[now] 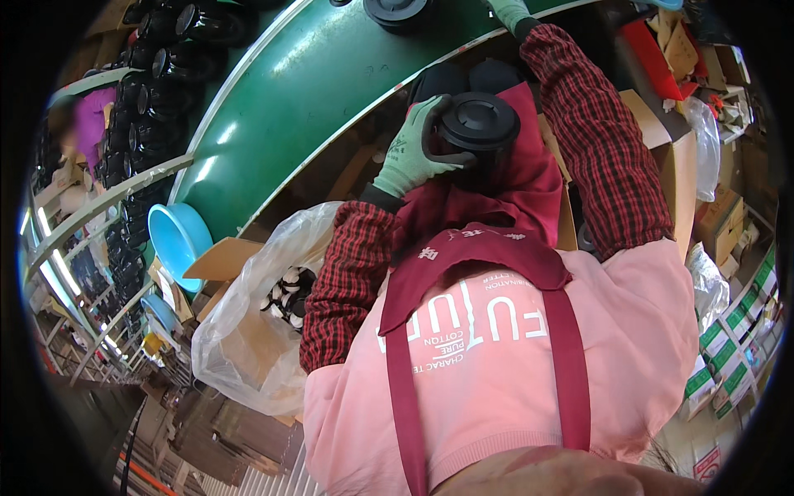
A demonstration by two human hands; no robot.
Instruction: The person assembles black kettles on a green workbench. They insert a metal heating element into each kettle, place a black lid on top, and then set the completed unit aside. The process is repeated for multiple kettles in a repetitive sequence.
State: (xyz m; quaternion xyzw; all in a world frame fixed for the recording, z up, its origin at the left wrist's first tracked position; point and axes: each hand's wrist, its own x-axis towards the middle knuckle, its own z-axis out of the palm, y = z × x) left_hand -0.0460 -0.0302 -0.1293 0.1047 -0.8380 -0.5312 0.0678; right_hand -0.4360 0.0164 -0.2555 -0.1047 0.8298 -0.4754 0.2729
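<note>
My left hand (411, 155), in a pale green glove with a dark palm, grips a black round lidded container (480, 122) from its left side. The container is upright above my lap, in front of the dark red apron (536, 186), its ringed lid facing up. My right arm stretches forward over the green worktable (331, 78). At the top edge of the picture my right hand (508, 11), also gloved, is cut off, so its fingers are mostly hidden. A similar black round piece (398, 11) rests on the table at the top.
A clear plastic bag (223, 343) lining a carton holds several black-and-white pieces (288, 296) by my left elbow. A blue basin (180, 240) is left of it. Shiny black parts (165, 99) hang in rows far left, near a person in purple (91, 124). Cartons (680, 178) stand right.
</note>
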